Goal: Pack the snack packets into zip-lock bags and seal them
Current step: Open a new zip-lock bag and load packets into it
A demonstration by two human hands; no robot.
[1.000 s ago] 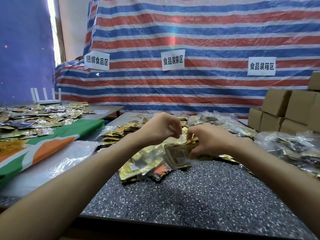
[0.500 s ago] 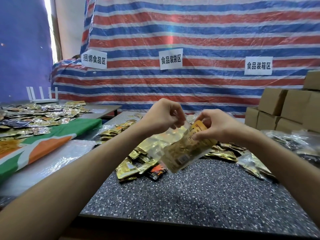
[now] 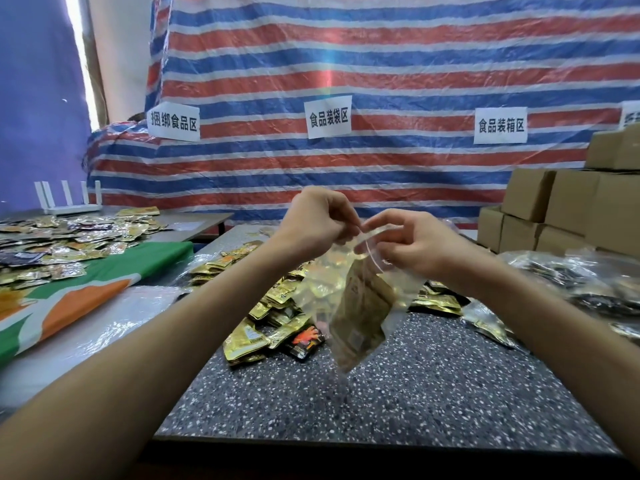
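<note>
Head view: the left hand [image 3: 318, 220] pinches the left end of the mouth of a clear plastic zip-lock bag [image 3: 363, 292]. The right hand [image 3: 412, 244] pinches the right end, fingers curled over the strip. The bag hangs below both hands, clear of the dark speckled table [image 3: 381, 410], with a flat gold foil snack packet [image 3: 360, 327] inside. The zip strip runs left to right between the hands, and the bag's long axis drops down toward the near edge. Both hands are on the strip, so sealing probably calls for pressing along it. Loose gold packets [image 3: 263, 327] are heaped toward the far left edge.
</note>
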